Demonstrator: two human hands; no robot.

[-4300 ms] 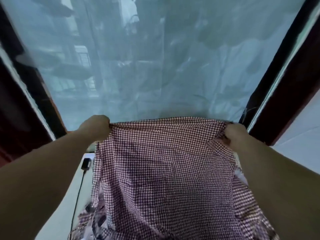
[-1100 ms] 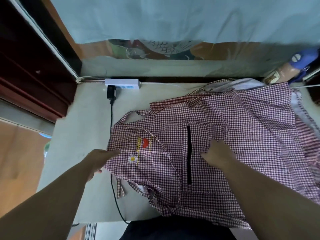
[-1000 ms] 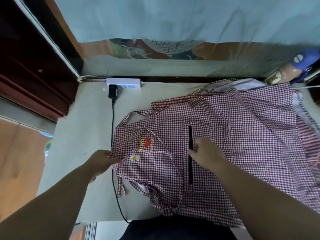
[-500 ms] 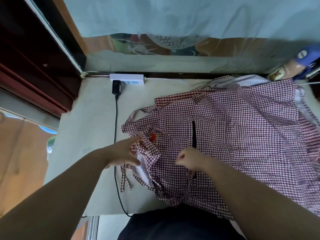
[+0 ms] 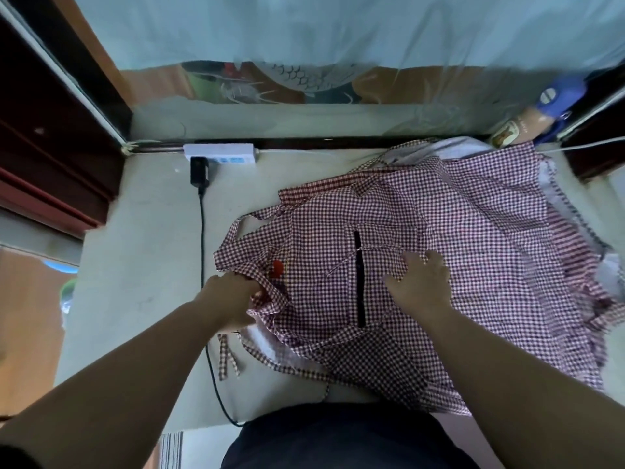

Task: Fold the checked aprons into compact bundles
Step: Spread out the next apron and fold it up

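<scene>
A red-and-white checked apron (image 5: 439, 231) lies spread and rumpled over the pale table (image 5: 135, 265), its bib end toward the left, a black pocket slit down its middle. My left hand (image 5: 233, 302) grips the apron's left edge by the bib, with cloth bunched over the fingers. My right hand (image 5: 421, 282) presses flat on the cloth just right of the slit, fingers spread. A loose checked tie strap (image 5: 225, 360) trails off below my left hand. More checked cloth (image 5: 575, 238) shows underneath at the right edge.
A white power strip (image 5: 220, 154) sits at the table's back edge with a black plug, and its cable (image 5: 203, 238) runs forward beside the apron. A bottle with a blue cap (image 5: 537, 120) lies at the back right. Dark wooden frames flank the table.
Earlier I held the apron up by its top edge; it now lies on the table. In the last second my left hand took hold of the bib edge and my right hand slid right and flattened.
</scene>
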